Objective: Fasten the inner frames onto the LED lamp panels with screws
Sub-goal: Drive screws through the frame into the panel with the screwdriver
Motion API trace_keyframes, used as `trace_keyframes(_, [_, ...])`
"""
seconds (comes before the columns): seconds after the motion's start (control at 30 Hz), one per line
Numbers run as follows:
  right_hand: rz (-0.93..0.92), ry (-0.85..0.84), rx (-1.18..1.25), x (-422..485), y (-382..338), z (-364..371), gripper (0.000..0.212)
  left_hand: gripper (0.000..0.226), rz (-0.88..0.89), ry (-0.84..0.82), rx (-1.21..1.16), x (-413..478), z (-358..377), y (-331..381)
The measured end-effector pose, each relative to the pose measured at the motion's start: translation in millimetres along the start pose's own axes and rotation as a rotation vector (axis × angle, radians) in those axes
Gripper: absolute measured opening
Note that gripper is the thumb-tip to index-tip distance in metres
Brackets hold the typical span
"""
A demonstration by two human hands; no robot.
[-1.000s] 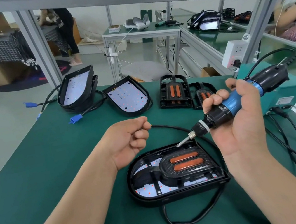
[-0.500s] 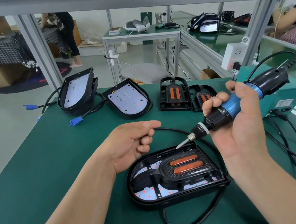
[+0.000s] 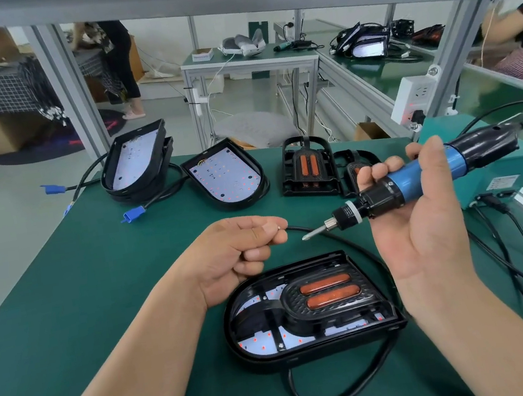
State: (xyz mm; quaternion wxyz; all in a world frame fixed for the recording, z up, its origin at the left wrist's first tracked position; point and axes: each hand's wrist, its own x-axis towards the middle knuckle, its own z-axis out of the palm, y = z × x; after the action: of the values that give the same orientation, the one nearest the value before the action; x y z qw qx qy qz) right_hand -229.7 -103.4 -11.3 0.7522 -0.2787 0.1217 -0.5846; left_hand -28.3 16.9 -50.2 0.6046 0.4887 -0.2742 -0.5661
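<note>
Green matting covers the workbench [image 3: 63,297] in front of you, set under a grey aluminium frame. Nearest you on it lies an LED lamp panel [image 3: 241,338], flat and black-rimmed. An inner frame [image 3: 332,309] with two orange strips sits inside it, and a black cable [image 3: 351,385] loops off its near edge. At the bench's far left, a stack of lamp panels [image 3: 136,162] stands tilted, with one bare panel [image 3: 227,177] lying flat just beside it and two spare inner frames [image 3: 308,166] further right. Your right hand [image 3: 422,227] hovers above the near panel, fingers wrapped around a blue-and-black electric screwdriver [image 3: 421,176], its bit [image 3: 313,232] pointing left toward your left hand [image 3: 238,253]. That hand hangs above the panel's far rim, thumb and forefinger pinching what looks like a small screw [image 3: 278,227], near the bit tip but apart from it, the other fingers curled in.
</note>
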Motion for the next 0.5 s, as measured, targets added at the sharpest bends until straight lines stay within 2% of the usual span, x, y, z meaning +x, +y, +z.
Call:
trace_keyframes(0.2, [-0.017, 0.034, -0.013, 0, -1, 1, 0.037, 0.017, -0.023, -0.043, 0.087, -4, 1, 1])
trace_keyframes(0.5, [-0.031, -0.027, -0.062, -3, -1, 2, 0.028, 0.018, -0.030, -0.127, 0.129, -7, 11, 2])
